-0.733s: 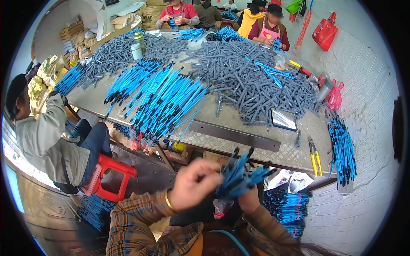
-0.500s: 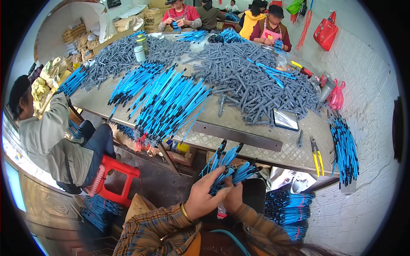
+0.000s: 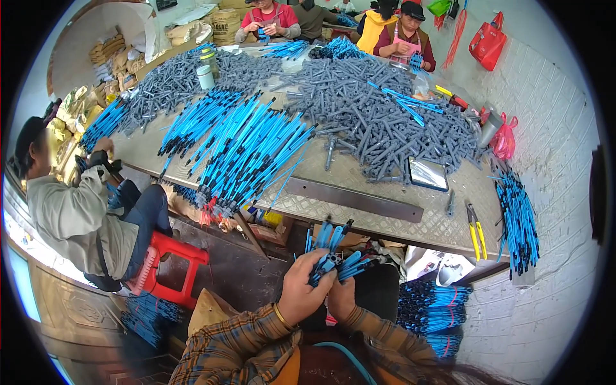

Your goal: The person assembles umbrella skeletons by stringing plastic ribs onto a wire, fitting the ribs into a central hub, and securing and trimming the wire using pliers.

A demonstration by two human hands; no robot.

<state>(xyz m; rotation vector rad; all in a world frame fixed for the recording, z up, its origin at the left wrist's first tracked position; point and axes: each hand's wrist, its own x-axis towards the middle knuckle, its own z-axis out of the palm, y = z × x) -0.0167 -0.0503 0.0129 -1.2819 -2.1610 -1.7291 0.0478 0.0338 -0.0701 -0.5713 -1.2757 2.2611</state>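
Your left hand [image 3: 303, 287] closes round a bristling bundle of slim blue-and-black rods [image 3: 333, 247], apparently plastic, while your right hand [image 3: 342, 300] grasps it lower down, fingers partly hidden. The bundle sits in your grip just off the near edge of the patterned metal bench [image 3: 443, 228]. The rods look light, fairly stiff and liable to slide against one another; the gathered middle seems the surest hold. Moments earlier, your left hand was a blur beside the bundle; now it encircles it. Beyond, a long flat dark metal bar [image 3: 354, 199] lines the near edge, yellow-handled pliers [image 3: 481, 239] lie by the near right corner, and grey tubular pieces [image 3: 410, 141] heap toward the far edge.
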